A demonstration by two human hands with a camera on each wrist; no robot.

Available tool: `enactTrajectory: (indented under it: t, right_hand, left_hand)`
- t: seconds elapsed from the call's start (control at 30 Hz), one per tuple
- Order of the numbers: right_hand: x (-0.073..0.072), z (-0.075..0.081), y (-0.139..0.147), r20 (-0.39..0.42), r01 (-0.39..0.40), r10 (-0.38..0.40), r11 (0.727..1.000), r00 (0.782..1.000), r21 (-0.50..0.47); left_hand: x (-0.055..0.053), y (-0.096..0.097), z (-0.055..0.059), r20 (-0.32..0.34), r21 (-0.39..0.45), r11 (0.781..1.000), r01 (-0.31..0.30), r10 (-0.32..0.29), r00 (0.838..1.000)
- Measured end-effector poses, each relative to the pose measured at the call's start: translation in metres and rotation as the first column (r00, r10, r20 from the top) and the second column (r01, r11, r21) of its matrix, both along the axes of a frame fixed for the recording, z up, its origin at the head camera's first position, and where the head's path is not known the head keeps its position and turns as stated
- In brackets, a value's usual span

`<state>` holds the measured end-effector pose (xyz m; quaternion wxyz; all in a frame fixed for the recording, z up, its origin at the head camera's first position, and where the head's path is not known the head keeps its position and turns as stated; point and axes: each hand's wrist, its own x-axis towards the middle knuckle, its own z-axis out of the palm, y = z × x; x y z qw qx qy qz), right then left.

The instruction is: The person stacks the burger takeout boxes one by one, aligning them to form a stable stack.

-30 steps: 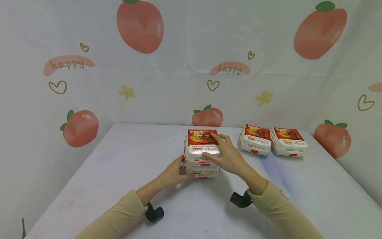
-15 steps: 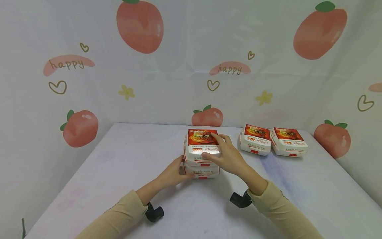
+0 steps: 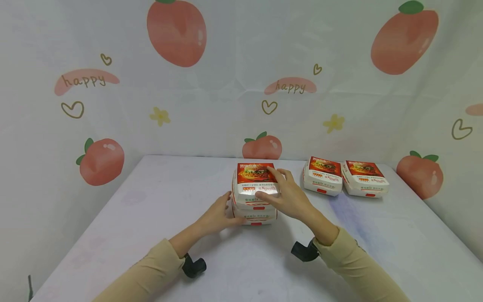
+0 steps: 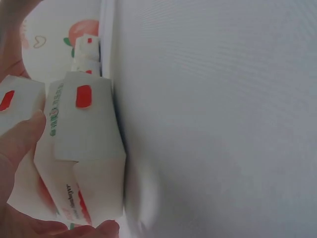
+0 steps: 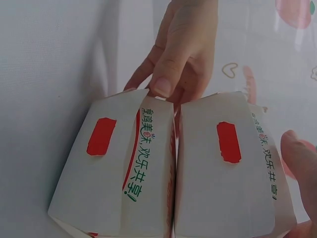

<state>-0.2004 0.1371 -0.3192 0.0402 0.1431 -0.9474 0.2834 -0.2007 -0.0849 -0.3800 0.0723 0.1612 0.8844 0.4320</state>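
Observation:
Two white burger boxes with red burger-print lids stand stacked mid-table. On the lid of the upper box [image 3: 250,203], near its right side, rests my right hand [image 3: 292,199], its thumb and index finger spread and not wrapped round the box. My left hand [image 3: 215,214] is at the left of the lower box [image 3: 260,217]; its thumb lies at the front left corner and its fingers reach along the left side, loosely extended. In the left wrist view my left thumb [image 4: 25,136] overlaps the boxes; contact is unclear. The right wrist view shows both red front tabs.
Two more burger boxes, a nearer-centre one [image 3: 322,178] and a far-right one [image 3: 366,180], sit side by side at the back right. Behind the white table [image 3: 241,268] hangs a peach-print cloth [image 3: 211,109]. Black wrist cameras are under both sleeves.
My left fingers have shifted slightly up and away from the stack's left side, and the left forearm has drawn a little left. The right hand and all the boxes stay in place.

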Motion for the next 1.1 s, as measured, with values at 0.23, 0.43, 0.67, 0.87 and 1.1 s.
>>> enactTrajectory:
  t: [0.23,0.43,0.67,0.87,1.1]
  right_hand:
    - [0.001,0.003,0.003,0.022,0.011,-0.011,1.0,1.0,-0.005]
    - [0.002,0.005,0.007,0.045,0.014,-0.013,1.0,0.999,-0.019]
    - [0.002,0.005,0.021,0.014,0.018,-0.017,0.998,1.0,-0.055]
    - [0.0,0.005,0.036,-0.023,0.046,-0.048,0.996,0.999,-0.078]
    - [0.002,0.006,0.053,-0.015,0.077,-0.079,0.992,0.997,-0.101]
  left_hand:
    - [0.002,-0.003,0.012,0.018,0.011,0.999,-0.052,0.052,0.998]
    - [0.003,-0.004,0.019,-0.021,0.053,0.997,-0.048,0.049,0.999]
    - [0.004,-0.001,0.021,-0.066,0.099,0.995,-0.017,0.024,0.997]
    - [0.005,0.001,0.02,-0.073,0.109,0.994,-0.005,0.013,0.997]
    - [0.005,0.001,0.019,-0.085,0.107,0.994,-0.007,0.016,0.996]
